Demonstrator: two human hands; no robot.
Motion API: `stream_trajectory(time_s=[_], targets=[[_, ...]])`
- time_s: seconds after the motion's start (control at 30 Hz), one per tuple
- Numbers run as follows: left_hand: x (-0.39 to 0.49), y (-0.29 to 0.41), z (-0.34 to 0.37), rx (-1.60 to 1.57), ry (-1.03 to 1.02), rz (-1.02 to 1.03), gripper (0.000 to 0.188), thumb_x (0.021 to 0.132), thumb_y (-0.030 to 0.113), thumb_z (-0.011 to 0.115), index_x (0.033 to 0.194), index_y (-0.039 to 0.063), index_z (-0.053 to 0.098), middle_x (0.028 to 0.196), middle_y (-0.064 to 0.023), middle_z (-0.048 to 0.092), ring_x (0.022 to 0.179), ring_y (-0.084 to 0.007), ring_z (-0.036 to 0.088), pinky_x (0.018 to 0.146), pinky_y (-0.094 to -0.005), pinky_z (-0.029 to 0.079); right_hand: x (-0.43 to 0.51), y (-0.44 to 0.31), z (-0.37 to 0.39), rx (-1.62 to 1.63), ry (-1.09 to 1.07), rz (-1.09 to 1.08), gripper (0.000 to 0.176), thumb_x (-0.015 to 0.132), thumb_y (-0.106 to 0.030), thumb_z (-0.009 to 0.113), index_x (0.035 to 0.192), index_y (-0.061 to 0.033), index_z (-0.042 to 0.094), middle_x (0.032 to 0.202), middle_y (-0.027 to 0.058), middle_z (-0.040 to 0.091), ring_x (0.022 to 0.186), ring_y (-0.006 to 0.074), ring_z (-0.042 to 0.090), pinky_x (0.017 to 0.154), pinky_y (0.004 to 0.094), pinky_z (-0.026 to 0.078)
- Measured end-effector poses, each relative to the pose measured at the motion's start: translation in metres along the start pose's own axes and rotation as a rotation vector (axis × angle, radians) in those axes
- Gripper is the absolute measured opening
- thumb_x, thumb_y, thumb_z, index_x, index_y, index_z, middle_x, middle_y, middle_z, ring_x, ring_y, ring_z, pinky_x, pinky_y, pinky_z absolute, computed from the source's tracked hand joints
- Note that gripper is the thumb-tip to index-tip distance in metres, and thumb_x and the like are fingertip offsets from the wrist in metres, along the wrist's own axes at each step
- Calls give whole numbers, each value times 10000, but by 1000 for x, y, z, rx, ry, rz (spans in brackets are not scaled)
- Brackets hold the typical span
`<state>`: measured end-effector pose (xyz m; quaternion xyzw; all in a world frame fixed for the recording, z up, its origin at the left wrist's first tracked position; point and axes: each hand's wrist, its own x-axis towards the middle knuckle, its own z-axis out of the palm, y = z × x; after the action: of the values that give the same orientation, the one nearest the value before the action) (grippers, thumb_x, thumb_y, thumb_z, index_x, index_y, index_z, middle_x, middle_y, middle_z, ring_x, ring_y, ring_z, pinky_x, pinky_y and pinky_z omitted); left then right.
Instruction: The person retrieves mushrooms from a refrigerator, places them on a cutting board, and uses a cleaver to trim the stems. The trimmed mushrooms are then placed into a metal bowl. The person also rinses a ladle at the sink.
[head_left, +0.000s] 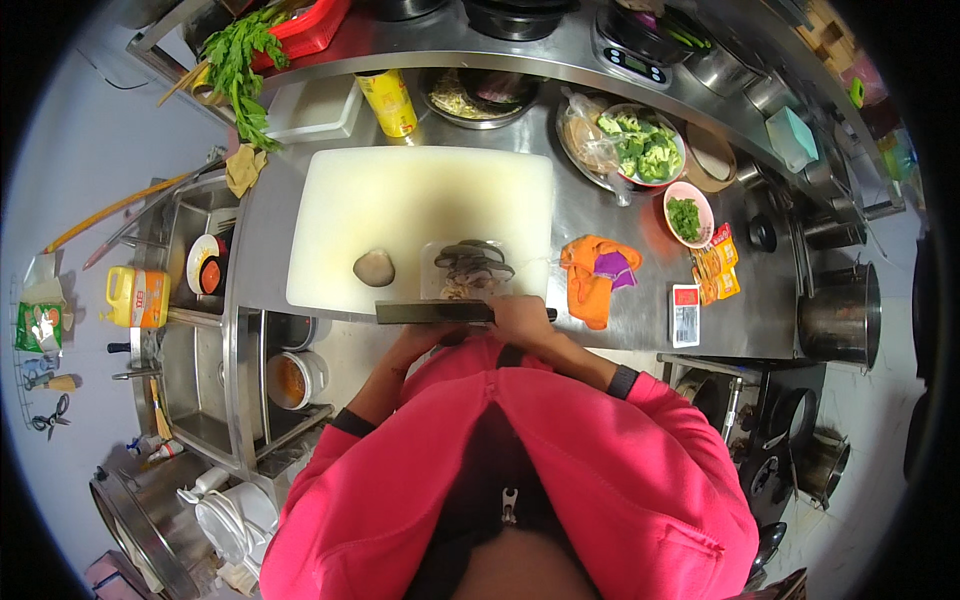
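A cleaver's blade (431, 311) lies level along the near edge of the white cutting board (405, 187). My right hand (523, 319) is closed around its dark handle. Close to the blade on the near side is my left hand (431, 336), its fingers largely hidden by the cleaver and the pink jacket. Dark-edged slices, apparently mushroom (472, 259), fill a clear plastic tray (427, 270) on the board, just beyond the blade. To their left rests one round grey-brown piece, apparently a mushroom cap (373, 268), apart from both hands.
Right of the board lie an orange cloth (592, 281), a white-and-red package (685, 315) and a bowl of chopped greens (684, 217). Broccoli (649, 154) sits behind. A yellow canister (388, 103) stands behind the board, under a steel shelf (450, 60). A sink (202, 375) is at left.
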<state>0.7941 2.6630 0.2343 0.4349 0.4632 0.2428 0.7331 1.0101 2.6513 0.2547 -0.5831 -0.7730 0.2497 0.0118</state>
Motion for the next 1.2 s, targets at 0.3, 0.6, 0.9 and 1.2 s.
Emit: stream_trajectory(time_s=[0.3, 0.6, 0.9, 1.2], targets=[[-8, 0, 4, 26, -10, -62, 240, 878, 222, 689, 1002, 24, 634, 865, -59, 673, 718, -135, 636, 639, -272, 534, -5, -5, 0, 46, 103, -78, 269, 791, -303, 601, 886, -55, 646, 760, 164, 677, 703, 357, 669, 623, 475, 519], [-13, -2, 12, 176, 210, -53, 253, 853, 219, 704, 959, -7, 657, 822, -94, 690, 738, -156, 669, 649, -291, 548, -8, 10, -2, 32, -28, 116, 325, 792, -348, 590, 889, -45, 655, 849, 172, 684, 809, 351, 670, 693, 464, 521], [-8, 7, 17, 333, 123, 21, 362, 746, 289, 774, 933, -5, 677, 730, -70, 673, 621, -145, 611, 605, -323, 509, -8, -5, -8, 101, 40, -23, 280, 812, -304, 570, 926, -66, 661, 843, 171, 683, 778, 360, 667, 672, 479, 515], [-8, 10, 15, 606, 303, -2, 669, 658, 502, 741, 1098, 8, 641, 884, -224, 691, 841, -366, 682, 745, -447, 524, -9, 19, 4, 77, -49, 144, 293, 821, -332, 578, 921, -74, 676, 866, 165, 685, 817, 356, 668, 712, 475, 520]])
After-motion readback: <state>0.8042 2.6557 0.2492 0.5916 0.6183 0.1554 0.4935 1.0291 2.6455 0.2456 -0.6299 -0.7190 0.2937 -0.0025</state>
